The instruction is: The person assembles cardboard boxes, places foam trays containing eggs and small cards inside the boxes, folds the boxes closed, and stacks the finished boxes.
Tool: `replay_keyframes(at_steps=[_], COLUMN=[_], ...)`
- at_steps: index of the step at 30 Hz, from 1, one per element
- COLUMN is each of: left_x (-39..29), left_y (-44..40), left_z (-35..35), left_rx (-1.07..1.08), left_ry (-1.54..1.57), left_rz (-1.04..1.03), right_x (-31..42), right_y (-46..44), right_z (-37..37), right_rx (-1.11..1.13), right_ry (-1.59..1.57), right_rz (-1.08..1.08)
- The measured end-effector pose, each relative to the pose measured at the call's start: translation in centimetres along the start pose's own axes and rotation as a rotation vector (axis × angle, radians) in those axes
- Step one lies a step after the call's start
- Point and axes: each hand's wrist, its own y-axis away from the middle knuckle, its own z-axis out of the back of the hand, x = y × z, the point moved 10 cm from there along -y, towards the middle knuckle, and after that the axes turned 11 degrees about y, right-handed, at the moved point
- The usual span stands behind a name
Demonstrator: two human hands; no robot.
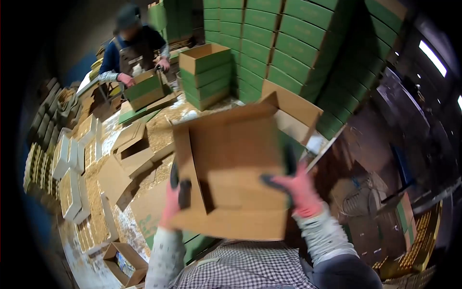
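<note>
An open cardboard box point(236, 168), brown inside with a bit of green outside, is held up in front of me, its inside facing me. My left hand point(174, 197), in a pink and dark glove, grips its left side. The right side is gripped by my right hand point(296, 188), in the same kind of glove, with the thumb on the box. The box looks slightly blurred. Behind its upper right corner is another open box point(301, 111). Flattened and part-folded brown cardboard point(134, 149) lies on the table to the left of the held box.
Across the table, a co-worker point(137, 53) in pink gloves handles a green box point(146, 90). Stacked green boxes point(204, 72) stand beside them, before a tall wall of green boxes point(298, 43). White trays point(72, 192) line the left; a small open box point(126, 264) is at lower left.
</note>
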Motion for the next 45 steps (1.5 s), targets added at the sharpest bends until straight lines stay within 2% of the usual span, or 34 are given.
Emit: replay_keyframes(at_steps=[1, 2, 3, 4, 6, 7, 8, 9, 10, 11, 13, 14, 16, 18, 19, 20, 22, 24, 25, 26, 27, 28, 30, 32, 34, 35, 36, 37, 38, 40, 41, 42, 44, 45], left_x=[0.0, 0.0, 0.2, 1.2, 3.7, 6.5, 9.3, 9.8, 6.7, 8.2, 9.4, 8.3, 7.5, 8.4, 6.9, 8.9, 12.7, 13.8, 12.7, 11.9, 10.4, 7.3, -4.0, -11.4, -13.0, -11.3, -11.3, -11.6, -11.1, -10.7, -11.0, -12.0, -13.0, -16.4], left_y=[-4.0, -7.7, -11.6, -15.3, -21.9, -23.2, -23.8, -23.6, -20.8, -21.0, -20.6, -20.3, -20.1, -20.6, -18.9, -18.5, -15.0, -8.2, -6.1, -4.1, -4.1, -4.2, -4.2, -2.6, 0.7, 2.3, 4.7, 7.2, 10.1, 14.1, 14.8, 15.5, 16.1, 14.7], left_z=[-2.9, -5.5, -7.7, -9.1, -11.3, -11.3, -10.9, -11.5, -13.4, -12.3, -11.1, -11.7, -12.8, -10.9, -11.0, -7.1, 5.2, 18.7, 20.6, 21.0, 21.3, 20.2, 10.5, 3.3, -0.1, 0.4, 0.3, 0.2, -0.1, -2.0, -3.4, -5.6, -6.1, -3.8], left_rx=[0.054, 0.105, 0.141, 0.176, 0.119, 0.138, 0.155, 0.247, 0.146, 0.103, 0.084, 0.121, 0.205, 0.309, 0.362, 0.446, 0.483, 0.100, 0.050, -0.003, -0.061, -0.269, -0.254, -0.123, -0.151, -0.162, -0.244, -0.271, -0.252, -0.196, -0.070, 0.134, 0.433, 0.357], left_ry=[0.186, 0.332, 0.373, 0.188, -0.160, -0.214, -0.268, 0.152, 0.137, 0.230, 0.139, -0.039, -0.100, -0.139, -0.417, -0.717, -1.605, -2.130, -1.871, -1.587, -1.727, -1.835, -1.719, -1.682, -1.719, -1.732, -1.661, -1.600, -1.532, -1.526, -1.465, -1.423, -1.253, -0.945], left_rz=[-0.043, -0.084, -0.120, -0.188, -0.250, -0.171, -0.091, -0.169, -0.202, -0.206, -0.216, -0.233, -0.176, -0.032, 0.028, 0.107, 0.258, 0.511, 0.708, 0.864, 0.738, 0.177, -0.159, -0.340, -0.355, -0.265, -0.316, -0.434, -0.418, -0.610, -0.554, -0.592, -0.413, -0.275], right_x=[1.5, 3.3, 5.1, 6.9, 4.2, 1.5, -1.0, -3.4, -5.1, -5.0, -3.0, -1.7, 4.7, 8.4, 5.7, 3.6, 2.2, 1.8, 1.2, 1.0, 4.3, 8.1, 13.0, 15.2, 10.4, 6.6, 3.5, 3.2, 3.5, 5.3, 7.3, 9.6, 7.3, 6.7], right_y=[0.1, -0.3, -0.6, -0.8, -3.6, -5.2, -5.8, -6.4, -6.6, -6.8, -6.6, -6.9, -7.8, -8.1, -11.7, -13.8, -14.0, -11.6, -10.4, -6.6, -4.0, -1.1, -0.9, -0.9, -2.0, -3.4, -4.2, -4.7, -4.6, -6.1, -6.5, -7.1, -6.7, -5.7], right_z=[4.7, 7.7, 10.7, 13.6, 16.7, 17.1, 16.4, 15.6, 13.9, 14.0, 13.4, 14.7, 16.0, 15.1, 12.5, 10.8, 12.7, 15.1, 16.8, 17.9, 15.4, 12.4, 1.8, -10.5, -19.8, -22.8, -24.7, -24.8, -25.1, -27.4, -29.2, -31.3, -36.7, -38.1], right_rx=[-0.134, -0.182, -0.231, -0.280, -0.437, -0.403, -0.392, -0.381, -0.393, -0.370, -0.299, -0.210, -0.516, -0.840, -0.609, -0.480, -0.593, -0.582, -0.567, -0.924, -0.866, -0.793, -0.390, 0.079, 0.092, 0.433, 0.762, 0.944, 0.901, 0.749, 0.709, 0.524, 0.819, 0.714], right_ry=[-0.179, -0.171, -0.160, -0.147, -0.311, -0.276, -0.293, -0.310, -0.386, -0.022, 0.782, 1.363, 1.425, 0.998, 1.098, 1.428, 1.242, 0.627, 0.382, 0.207, 0.196, 0.181, 0.364, 0.737, 1.211, 1.181, 1.142, 1.105, 1.123, 1.320, 1.588, 1.341, 1.306, 1.397], right_rz=[-0.033, 0.068, 0.170, 0.271, 0.183, 0.324, 0.349, 0.374, 0.283, 0.198, 0.077, -0.172, 0.343, 0.598, 0.441, 0.249, 0.279, 0.340, 0.347, 0.395, 0.646, 0.885, 1.018, 1.189, 1.288, 1.142, 0.983, 0.856, 0.989, 1.050, 0.994, 1.113, 0.886, 0.996])
